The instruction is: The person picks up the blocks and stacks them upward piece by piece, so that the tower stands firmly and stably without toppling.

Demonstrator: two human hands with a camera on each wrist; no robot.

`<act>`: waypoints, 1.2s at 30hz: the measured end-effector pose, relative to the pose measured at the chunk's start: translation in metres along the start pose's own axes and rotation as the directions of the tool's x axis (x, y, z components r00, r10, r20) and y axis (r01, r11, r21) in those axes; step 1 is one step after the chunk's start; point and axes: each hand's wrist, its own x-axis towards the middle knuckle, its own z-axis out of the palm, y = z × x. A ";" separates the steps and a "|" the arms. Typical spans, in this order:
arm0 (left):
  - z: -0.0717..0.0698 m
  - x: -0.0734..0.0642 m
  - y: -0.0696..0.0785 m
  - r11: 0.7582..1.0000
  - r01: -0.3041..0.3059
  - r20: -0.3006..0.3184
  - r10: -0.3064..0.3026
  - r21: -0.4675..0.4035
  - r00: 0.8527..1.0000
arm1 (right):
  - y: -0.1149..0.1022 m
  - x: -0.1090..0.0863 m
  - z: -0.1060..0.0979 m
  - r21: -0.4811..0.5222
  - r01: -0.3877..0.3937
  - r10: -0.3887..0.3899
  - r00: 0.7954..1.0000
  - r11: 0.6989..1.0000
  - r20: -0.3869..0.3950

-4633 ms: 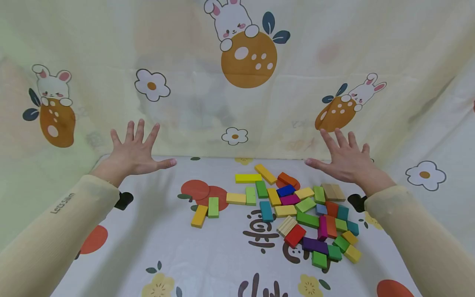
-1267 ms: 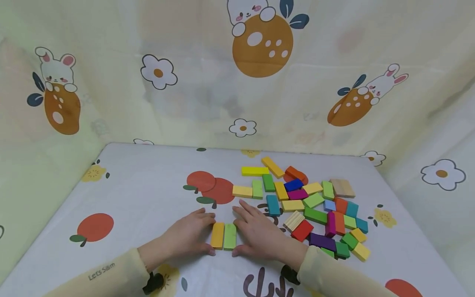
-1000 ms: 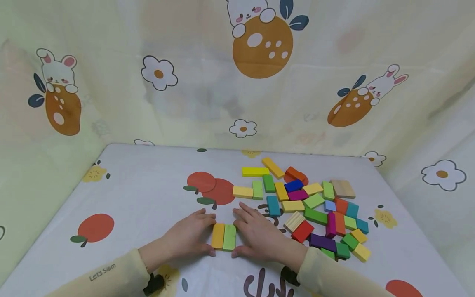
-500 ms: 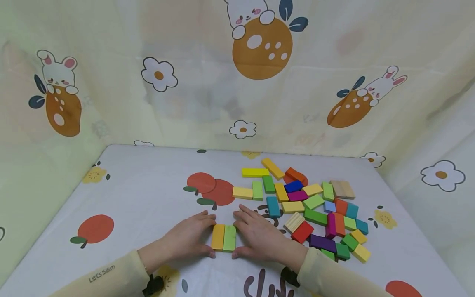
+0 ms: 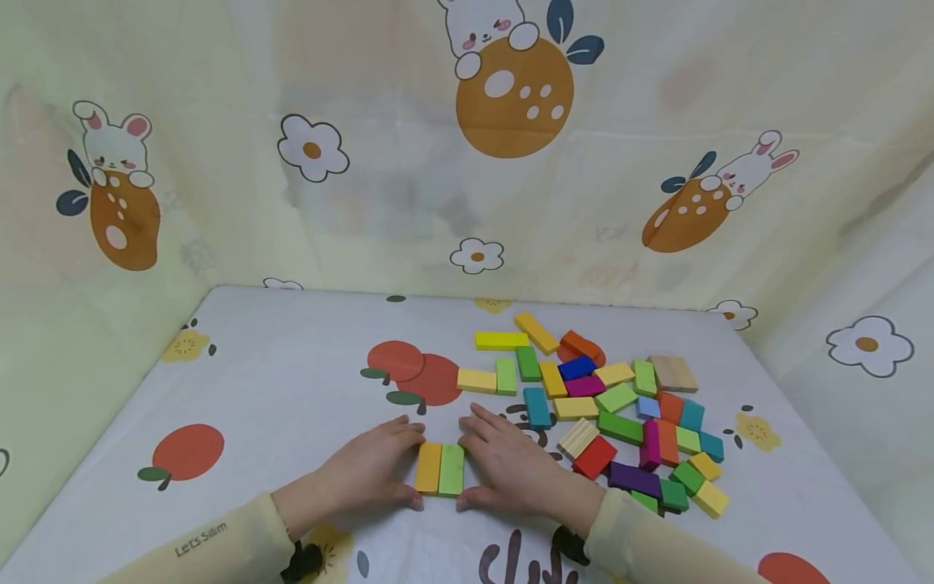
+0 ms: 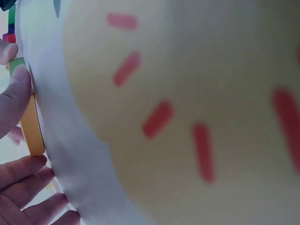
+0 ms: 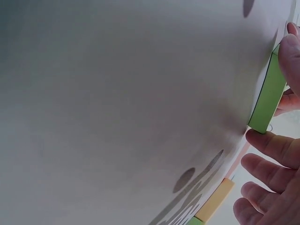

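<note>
A yellow block (image 5: 428, 469) and a light green block (image 5: 452, 470) lie flat side by side on the table, long sides meeting. My left hand (image 5: 368, 462) grips the yellow block from the left, thumb at its near end and index finger at its far end. From the right, my right hand (image 5: 511, 466) holds the green block the same way. In the left wrist view, the index fingertip touches the end of the yellow block (image 6: 32, 126). The right wrist view has the green block (image 7: 269, 91) between thumb and index finger, other fingers spread below.
Many coloured blocks lie loosely spread to the right, among them a red block (image 5: 594, 457), a purple block (image 5: 633, 478) and a teal block (image 5: 537, 407). A pale yellow block (image 5: 477, 380) lies behind the hands. A patterned curtain (image 5: 379, 219) rises beyond the table.
Both hands were raised and spread over the table; they have come down around the yellow and green blocks, now nearer me and straightened. The narrow gap between those blocks has closed.
</note>
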 end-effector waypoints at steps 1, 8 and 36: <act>0.000 0.000 0.000 1.000 0.001 0.003 -0.001 0.003 1.000 | 0.000 0.000 0.000 0.001 0.001 -0.001 1.000 1.000 0.000; -0.009 0.007 -0.004 0.999 -0.002 0.025 0.003 -0.043 1.000 | 0.009 -0.010 -0.005 0.004 -0.012 0.012 1.000 1.000 -0.024; -0.023 0.119 0.007 0.997 -0.016 0.076 0.010 0.079 0.997 | 0.102 -0.021 -0.031 -0.042 -0.247 0.240 0.963 0.968 -0.121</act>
